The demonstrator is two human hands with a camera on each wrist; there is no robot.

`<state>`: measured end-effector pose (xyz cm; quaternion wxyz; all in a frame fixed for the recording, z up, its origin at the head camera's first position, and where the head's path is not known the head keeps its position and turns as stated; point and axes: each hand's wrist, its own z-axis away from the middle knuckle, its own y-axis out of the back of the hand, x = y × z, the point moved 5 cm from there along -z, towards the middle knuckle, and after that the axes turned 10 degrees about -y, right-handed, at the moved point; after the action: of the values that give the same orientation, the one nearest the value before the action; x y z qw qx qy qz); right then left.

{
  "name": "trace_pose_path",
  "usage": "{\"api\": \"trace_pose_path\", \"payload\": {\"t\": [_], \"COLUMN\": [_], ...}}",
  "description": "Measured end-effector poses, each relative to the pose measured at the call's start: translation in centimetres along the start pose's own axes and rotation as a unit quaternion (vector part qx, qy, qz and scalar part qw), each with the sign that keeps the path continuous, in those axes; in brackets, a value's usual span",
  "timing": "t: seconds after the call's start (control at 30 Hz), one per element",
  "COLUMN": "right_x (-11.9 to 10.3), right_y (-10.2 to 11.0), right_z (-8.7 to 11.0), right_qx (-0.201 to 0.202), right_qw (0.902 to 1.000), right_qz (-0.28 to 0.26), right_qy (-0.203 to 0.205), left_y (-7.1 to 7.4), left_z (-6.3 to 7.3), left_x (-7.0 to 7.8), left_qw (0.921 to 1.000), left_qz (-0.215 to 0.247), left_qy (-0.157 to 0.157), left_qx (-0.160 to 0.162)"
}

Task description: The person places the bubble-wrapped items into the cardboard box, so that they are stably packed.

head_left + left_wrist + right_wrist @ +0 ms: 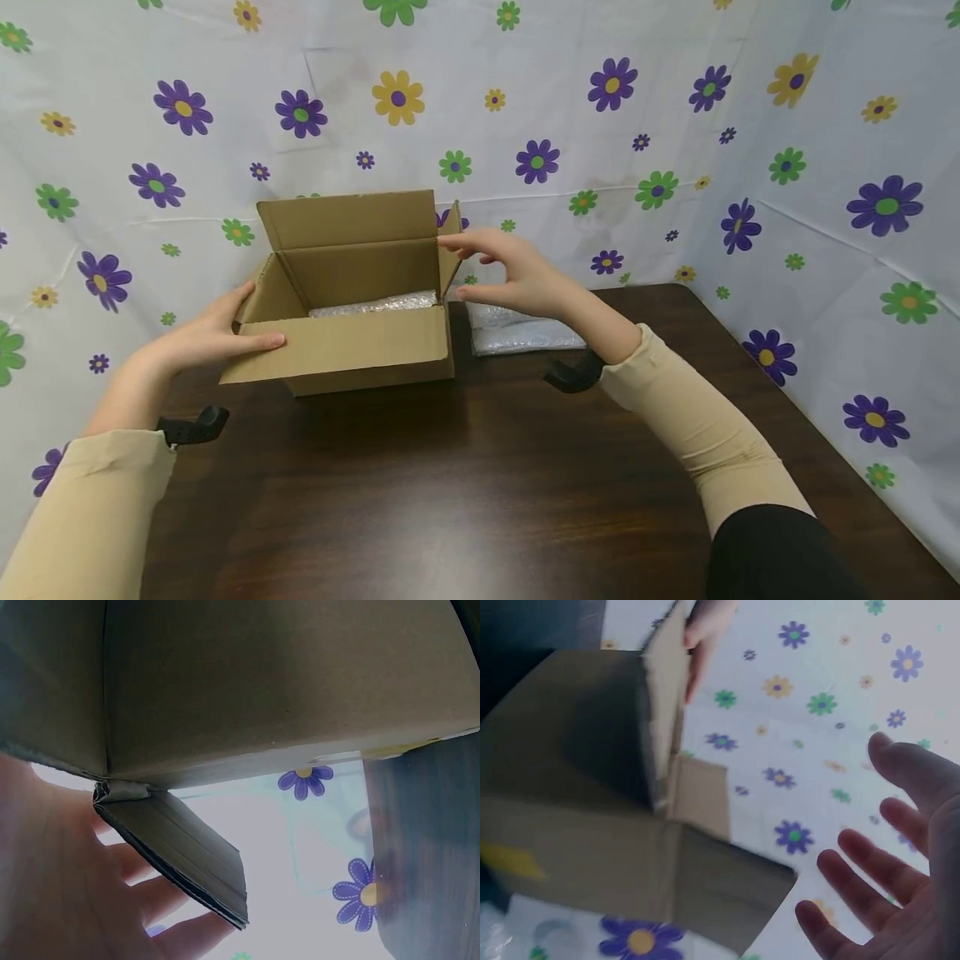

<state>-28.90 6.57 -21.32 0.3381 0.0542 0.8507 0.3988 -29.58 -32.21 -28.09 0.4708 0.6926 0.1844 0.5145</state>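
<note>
An open cardboard box (375,385) stands on the table with its flaps raised or folded outward. My left hand (197,340) holds its left side, thumb across the front flap (352,343). In the left wrist view, the fingers pass behind a side flap (184,847). Near the right flap (448,250), my right hand (521,273) hovers with fingers extended and thumb apart. The right wrist view shows a gap between that hand (889,877) and the flap (735,881). Inside the box lies something in bubble wrap (390,303), its contents hard to tell.
Flat bubble-wrap pieces (525,333) lie on the dark wooden table (480,492), right of the box. A flower-patterned cloth (480,100) hangs behind the table and along its right side. Yellow tape (514,860) marks the box's outside.
</note>
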Motion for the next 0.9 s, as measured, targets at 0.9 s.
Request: {"api": "trace_pose_path", "payload": {"t": [0.9], "right_x": [19.1], "right_y": [-3.1], "right_z": [8.5], "right_qx": [-0.028], "right_qw": [0.9666], "right_qz": [0.064], "right_qy": [-0.247], "left_y": [0.1], "left_z": [0.1], "left_x": [-0.2], "left_qw": [1.0], "left_qz": [-0.006], "left_qy": [0.0], "left_qx": [0.001]}}
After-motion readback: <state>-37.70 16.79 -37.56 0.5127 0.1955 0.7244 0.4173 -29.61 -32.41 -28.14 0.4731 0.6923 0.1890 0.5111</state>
